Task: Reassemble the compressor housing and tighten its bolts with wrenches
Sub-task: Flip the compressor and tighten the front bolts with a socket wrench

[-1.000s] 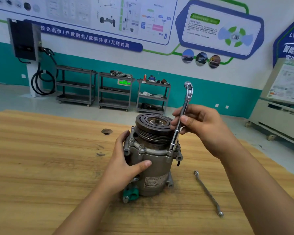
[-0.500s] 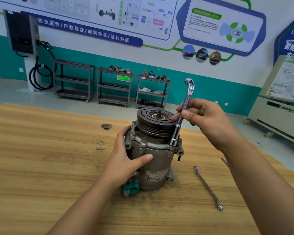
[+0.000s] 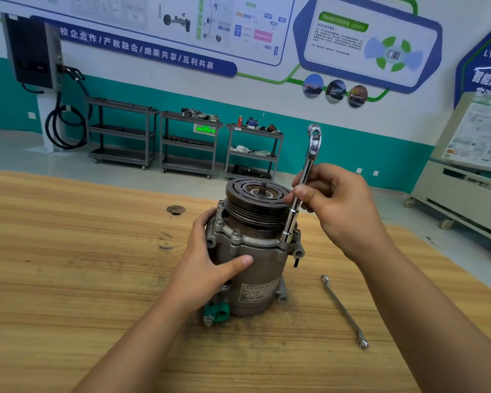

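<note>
while bracing grey metal compressor housing [image 3: 262, 269] with left grip [image 3: 207, 269] wrapped round it, pinching tilted chrome socket wrench [image 3: 293, 215] in right grip [image 3: 342, 207].

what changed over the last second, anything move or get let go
Nothing visibly moved, was taken or let go; only the view shifted slightly. The right hand still holds the socket wrench upright on a flange bolt, the left hand still grips the compressor, and the spare wrench stays on the table.
</note>
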